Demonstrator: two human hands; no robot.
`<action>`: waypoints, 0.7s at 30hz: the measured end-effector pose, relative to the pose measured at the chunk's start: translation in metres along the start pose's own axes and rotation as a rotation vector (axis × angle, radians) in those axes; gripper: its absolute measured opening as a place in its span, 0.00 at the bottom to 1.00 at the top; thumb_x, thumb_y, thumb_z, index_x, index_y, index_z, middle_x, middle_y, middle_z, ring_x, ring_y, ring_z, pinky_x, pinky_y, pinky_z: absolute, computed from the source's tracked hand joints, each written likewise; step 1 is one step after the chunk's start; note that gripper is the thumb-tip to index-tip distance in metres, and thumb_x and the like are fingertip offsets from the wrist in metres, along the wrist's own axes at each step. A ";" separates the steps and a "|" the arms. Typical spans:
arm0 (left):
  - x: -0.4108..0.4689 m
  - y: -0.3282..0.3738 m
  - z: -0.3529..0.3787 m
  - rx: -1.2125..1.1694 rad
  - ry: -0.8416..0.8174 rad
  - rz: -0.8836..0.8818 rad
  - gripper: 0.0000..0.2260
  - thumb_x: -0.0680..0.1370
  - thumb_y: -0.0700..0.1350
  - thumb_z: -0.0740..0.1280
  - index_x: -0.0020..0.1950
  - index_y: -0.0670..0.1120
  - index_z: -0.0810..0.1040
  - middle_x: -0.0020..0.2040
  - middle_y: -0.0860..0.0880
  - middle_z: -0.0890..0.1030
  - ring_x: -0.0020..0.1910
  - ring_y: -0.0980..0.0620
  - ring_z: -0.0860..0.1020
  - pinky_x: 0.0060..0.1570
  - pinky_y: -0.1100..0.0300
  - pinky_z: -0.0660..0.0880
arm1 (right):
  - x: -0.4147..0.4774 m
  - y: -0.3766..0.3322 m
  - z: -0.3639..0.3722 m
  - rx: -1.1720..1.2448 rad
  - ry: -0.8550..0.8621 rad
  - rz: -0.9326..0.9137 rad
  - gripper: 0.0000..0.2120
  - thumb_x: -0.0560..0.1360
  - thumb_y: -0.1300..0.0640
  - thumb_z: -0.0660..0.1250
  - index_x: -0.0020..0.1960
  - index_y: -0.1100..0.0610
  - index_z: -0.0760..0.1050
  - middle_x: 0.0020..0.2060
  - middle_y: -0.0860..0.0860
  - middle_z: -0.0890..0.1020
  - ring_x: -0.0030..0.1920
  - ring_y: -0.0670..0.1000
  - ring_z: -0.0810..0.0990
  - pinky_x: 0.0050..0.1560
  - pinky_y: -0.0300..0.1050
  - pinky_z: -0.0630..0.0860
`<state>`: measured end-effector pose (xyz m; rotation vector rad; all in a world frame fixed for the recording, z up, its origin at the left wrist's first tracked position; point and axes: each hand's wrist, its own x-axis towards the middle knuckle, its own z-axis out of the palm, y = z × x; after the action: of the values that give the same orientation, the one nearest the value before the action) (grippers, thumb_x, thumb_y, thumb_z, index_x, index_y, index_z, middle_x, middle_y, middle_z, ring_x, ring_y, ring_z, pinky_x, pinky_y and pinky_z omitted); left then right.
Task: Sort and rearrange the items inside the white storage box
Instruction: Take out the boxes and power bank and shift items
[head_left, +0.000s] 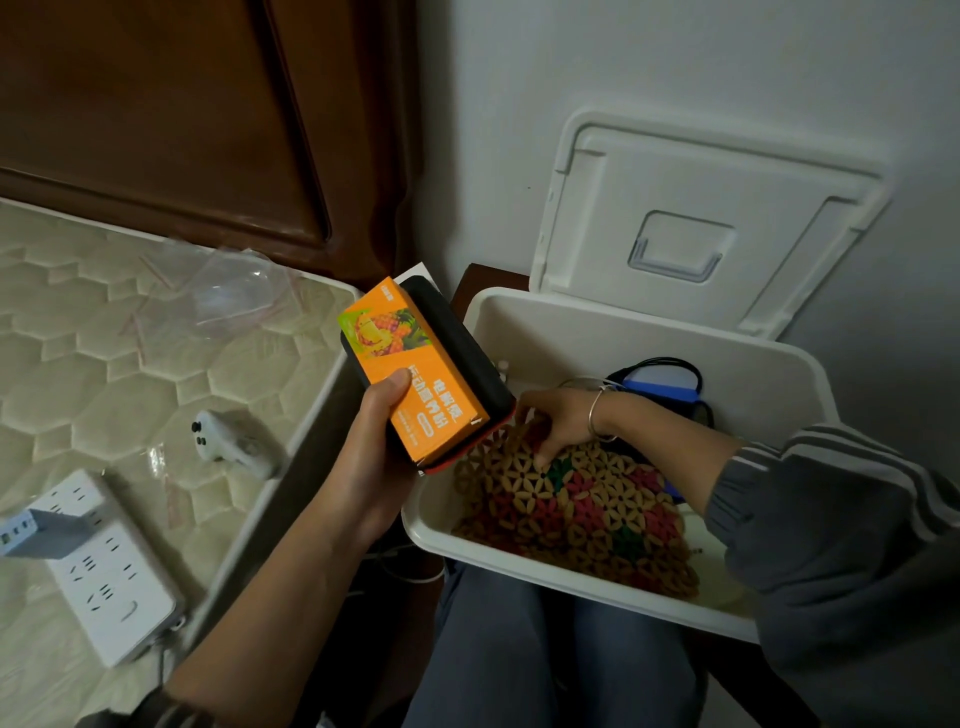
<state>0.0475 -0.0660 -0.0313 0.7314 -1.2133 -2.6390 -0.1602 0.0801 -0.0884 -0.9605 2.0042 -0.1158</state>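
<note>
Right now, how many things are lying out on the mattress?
4: a white power strip, a grey-blue charger on it, a white controller, and a clear plastic bag near the headboard. More may lie outside the view.

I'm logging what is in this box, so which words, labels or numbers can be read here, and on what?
Orange box in the left hand: two rows of large white Chinese characters, upside down to the camera; one seems to read "电解质", the other is too blurred.
Small print on the same box: too small to read.
Power strip, white storage box, its lid: no text visible.
</note>
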 end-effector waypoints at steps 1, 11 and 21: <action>0.000 0.000 0.000 0.008 0.002 0.004 0.23 0.71 0.56 0.67 0.64 0.51 0.75 0.59 0.46 0.82 0.57 0.46 0.81 0.52 0.51 0.78 | -0.004 -0.001 -0.002 0.001 0.021 -0.033 0.29 0.66 0.50 0.75 0.64 0.48 0.69 0.58 0.47 0.76 0.56 0.50 0.75 0.55 0.47 0.74; -0.001 0.000 -0.001 0.002 -0.039 0.016 0.23 0.70 0.57 0.68 0.63 0.51 0.76 0.59 0.45 0.82 0.57 0.45 0.81 0.55 0.48 0.74 | -0.127 0.027 -0.013 0.346 0.742 -0.337 0.10 0.70 0.52 0.72 0.48 0.46 0.75 0.43 0.42 0.80 0.45 0.41 0.79 0.45 0.34 0.75; 0.003 -0.007 0.006 0.144 -0.008 0.060 0.24 0.70 0.55 0.69 0.65 0.52 0.74 0.59 0.46 0.83 0.57 0.47 0.81 0.52 0.50 0.76 | -0.207 0.087 0.017 0.617 0.681 0.130 0.07 0.69 0.54 0.74 0.46 0.49 0.79 0.41 0.47 0.84 0.44 0.45 0.83 0.40 0.35 0.76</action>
<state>0.0419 -0.0584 -0.0340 0.6955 -1.4167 -2.5291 -0.1342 0.2837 0.0055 -0.4054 2.3927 -1.0395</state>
